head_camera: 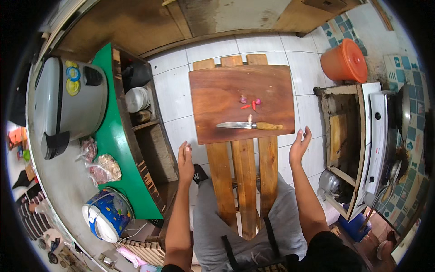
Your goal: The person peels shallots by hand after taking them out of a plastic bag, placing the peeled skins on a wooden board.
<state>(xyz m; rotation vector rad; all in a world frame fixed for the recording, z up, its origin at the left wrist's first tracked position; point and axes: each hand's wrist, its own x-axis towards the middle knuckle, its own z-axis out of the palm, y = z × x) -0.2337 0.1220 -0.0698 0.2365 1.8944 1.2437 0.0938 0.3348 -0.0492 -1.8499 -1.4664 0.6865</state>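
A wooden cutting board [221,86] lies across a slatted wooden bench [244,170] in front of me. Near its close edge rests a kitchen knife [238,125], blade to the left and wooden handle to the right. Just above the knife is what looks like a garlic clove [250,118]. Farther up are two small red chilies, one flat [245,106] and one upright in view [254,105], beside two shallots [243,99]. My left hand [185,161] hovers empty off the board's lower left corner. Past the lower right corner, my right hand [299,146] is empty too, thumb and fingers apart.
To the left, a green-topped shelf [136,190] bears plastic bags of food [106,168], a blue patterned rice cooker [110,212] and a large grey lidded container [80,98]. At right stand a gas stove [378,136] and an orange lidded bucket [343,63].
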